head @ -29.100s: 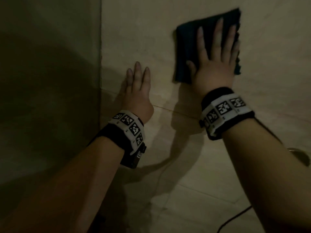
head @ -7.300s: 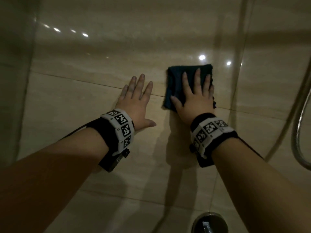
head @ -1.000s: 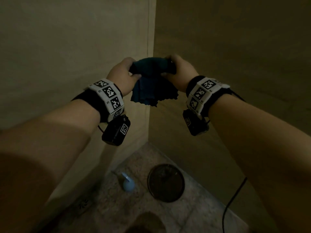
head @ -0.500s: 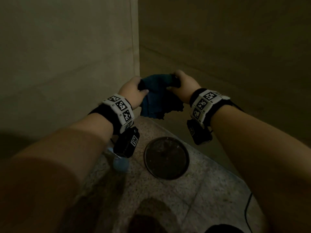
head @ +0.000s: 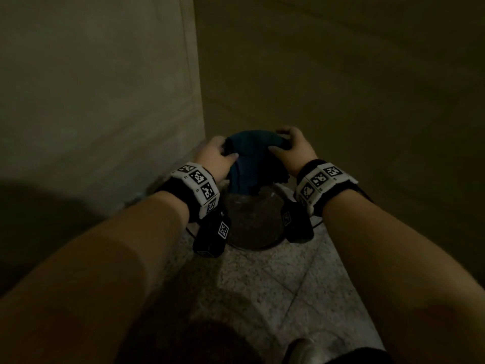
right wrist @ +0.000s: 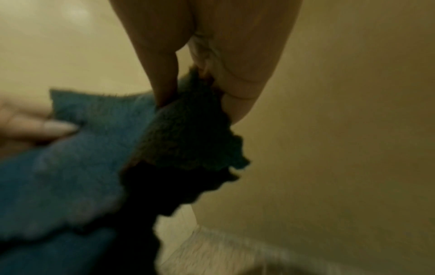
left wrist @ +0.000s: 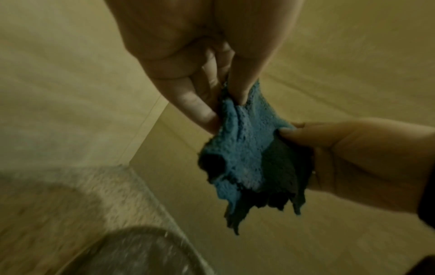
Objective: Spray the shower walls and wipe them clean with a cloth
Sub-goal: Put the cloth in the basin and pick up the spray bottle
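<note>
Dim shower corner, speckled floor (head: 275,285); left hand (head: 214,156) and right hand (head: 291,151) both pinch blue cloth (head: 249,161) over a round, possibly metal, basin (head: 252,227).

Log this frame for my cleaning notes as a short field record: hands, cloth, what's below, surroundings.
left hand: pinches the cloth's left end
right hand: pinches the cloth's right end
cloth: blue, bunched, hanging between both hands, off the walls
basin: round, dark, on the floor under the cloth
floor: speckled stone
walls: beige, meeting in a corner behind the hands
contents of basin: too dark to tell
</note>
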A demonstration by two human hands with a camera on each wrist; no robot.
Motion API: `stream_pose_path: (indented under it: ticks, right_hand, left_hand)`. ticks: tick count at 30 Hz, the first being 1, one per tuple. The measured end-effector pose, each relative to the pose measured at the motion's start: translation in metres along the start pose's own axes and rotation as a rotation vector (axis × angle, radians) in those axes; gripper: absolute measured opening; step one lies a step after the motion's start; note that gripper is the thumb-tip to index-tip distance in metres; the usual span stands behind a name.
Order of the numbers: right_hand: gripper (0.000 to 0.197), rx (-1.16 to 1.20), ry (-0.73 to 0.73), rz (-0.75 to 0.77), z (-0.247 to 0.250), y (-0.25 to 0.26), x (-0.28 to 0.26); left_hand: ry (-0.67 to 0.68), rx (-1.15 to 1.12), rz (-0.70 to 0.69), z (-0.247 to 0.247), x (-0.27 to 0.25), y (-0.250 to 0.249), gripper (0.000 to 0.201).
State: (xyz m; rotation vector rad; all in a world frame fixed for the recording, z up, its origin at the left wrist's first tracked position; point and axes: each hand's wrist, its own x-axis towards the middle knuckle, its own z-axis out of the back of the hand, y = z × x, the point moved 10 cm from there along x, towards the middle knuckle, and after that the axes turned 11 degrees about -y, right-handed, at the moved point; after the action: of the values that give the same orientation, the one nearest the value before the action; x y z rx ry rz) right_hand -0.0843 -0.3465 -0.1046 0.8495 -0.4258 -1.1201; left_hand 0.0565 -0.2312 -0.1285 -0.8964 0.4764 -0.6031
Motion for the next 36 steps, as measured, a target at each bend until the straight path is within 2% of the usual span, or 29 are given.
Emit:
stream_pose_path:
  ticks: [3, 6, 10, 16, 27, 33, 36]
  right_hand:
    - [0.033, 0.090, -0.031, -0.129, -0.018, -0.045, 0.005]
    - [0.013, 0.110, -0.039, -0.134, -0.037, -0.075, 0.010]
    - [0.027, 0.105, 0.002, -0.206, -0.062, -0.117, 0.015]
    - [0.016, 0.078, 0.091, -0.327, -0.094, -0.176, 0.019]
    - [0.029, -0.202, 0.255, -0.282, -0.136, -0.231, 0.026]
    - [0.037, -0.359, 0.386, -0.275, -0.151, -0.247, 0.020]
    - [0.039, -0.404, 0.404, -0.266, -0.154, -0.250, 0.020]
  left_hand:
    - [0.033, -0.010, 0.064, -0.023, 0.002, 0.029, 0.045]
    - [0.042, -0.017, 0.110, -0.043, 0.007, 0.053, 0.044]
    - [0.088, -0.003, 0.177, -0.076, 0.009, 0.085, 0.043]
    - [0.175, 0.068, 0.223, -0.126, 0.013, 0.126, 0.046]
    - [0.252, 0.149, 0.269, -0.177, 0.022, 0.183, 0.048]
    - [0.294, 0.123, 0.317, -0.194, 0.019, 0.201, 0.043]
    - [0.320, 0.082, 0.353, -0.198, 0.016, 0.204, 0.044]
